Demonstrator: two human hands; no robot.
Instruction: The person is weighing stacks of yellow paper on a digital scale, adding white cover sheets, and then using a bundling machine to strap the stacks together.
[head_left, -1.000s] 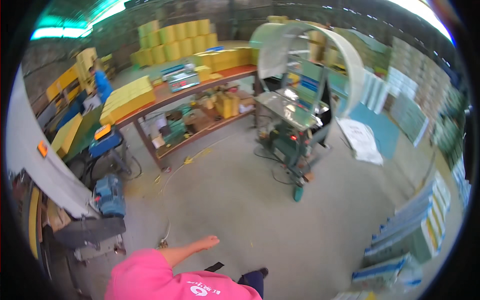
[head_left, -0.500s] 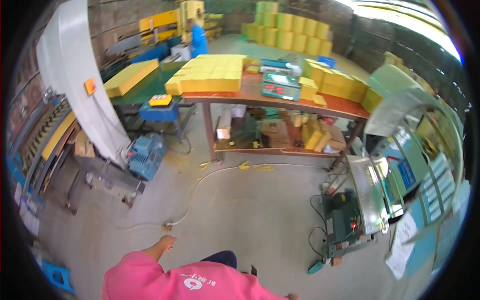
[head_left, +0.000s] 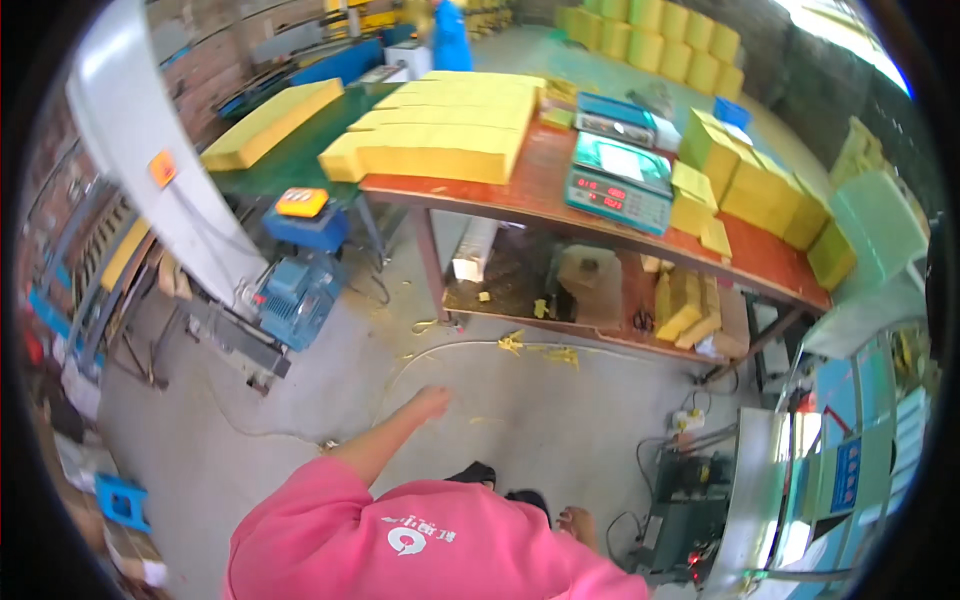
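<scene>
Over the grey floor, my left hand [head_left: 432,401] reaches out ahead of my pink shirt; no object shows in it, but its fingers are blurred. Low beside my right side is my right hand [head_left: 575,522], small and partly turned away, so its finger shape is unclear. Neither hand touches anything that I can see. Ahead stands a red-topped table [head_left: 545,180] bearing rows of yellow paper stacks [head_left: 435,140]. A digital scale [head_left: 618,185] with red digits sits to their right, with small yellow blocks [head_left: 692,200] next to it.
A blue motor [head_left: 300,300] and a white column [head_left: 140,130] stand left. At right is a grey-green machine [head_left: 690,500] with a metal plate. A pale hose [head_left: 430,355] crosses the floor. A blue stool [head_left: 122,502] is lower left. A person in blue [head_left: 450,38] stands far back.
The table and scale appear closer and larger, and the view has turned slightly. My left hand has swung forward and right; more of my right hand now shows beside my body.
</scene>
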